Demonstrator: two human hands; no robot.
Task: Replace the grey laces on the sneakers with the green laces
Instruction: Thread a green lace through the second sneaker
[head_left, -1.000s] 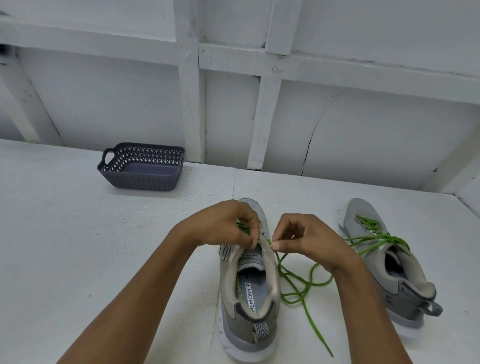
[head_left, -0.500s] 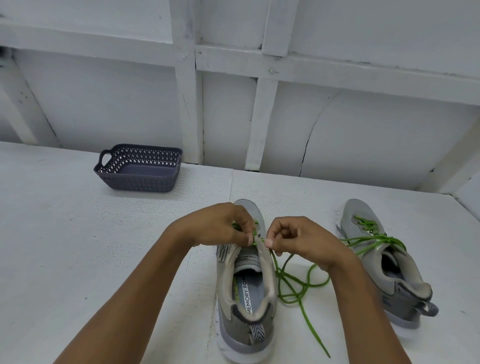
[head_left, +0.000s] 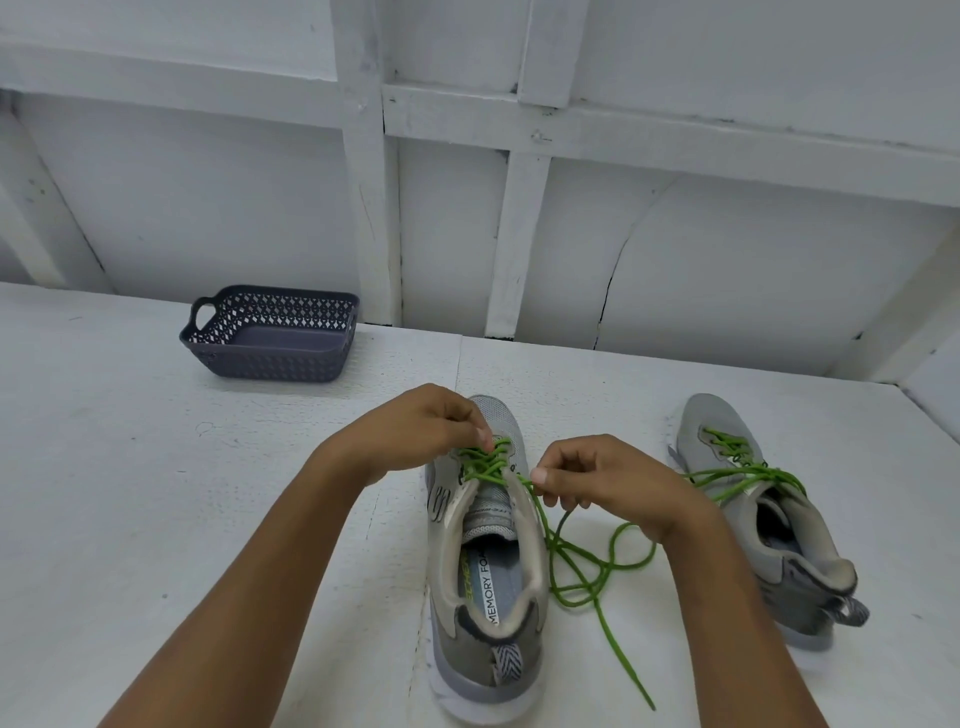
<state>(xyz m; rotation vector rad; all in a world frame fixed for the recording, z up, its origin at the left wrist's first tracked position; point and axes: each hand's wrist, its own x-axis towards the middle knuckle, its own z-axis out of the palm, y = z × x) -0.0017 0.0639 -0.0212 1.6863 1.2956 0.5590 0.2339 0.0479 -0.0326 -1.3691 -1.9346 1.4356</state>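
Evidently lacing is nearing its end: the left hand (head_left: 423, 431) and right hand (head_left: 610, 483) are each pinching the green lace (head_left: 485, 466) over the sneaker's (head_left: 467, 642) upper eyelets, while its mate (head_left: 717, 418), to that sneaker's right, is sitting laced green but untied.

Plain workroom: white-painted wall (head_left: 727, 249), tabletop (head_left: 156, 493)
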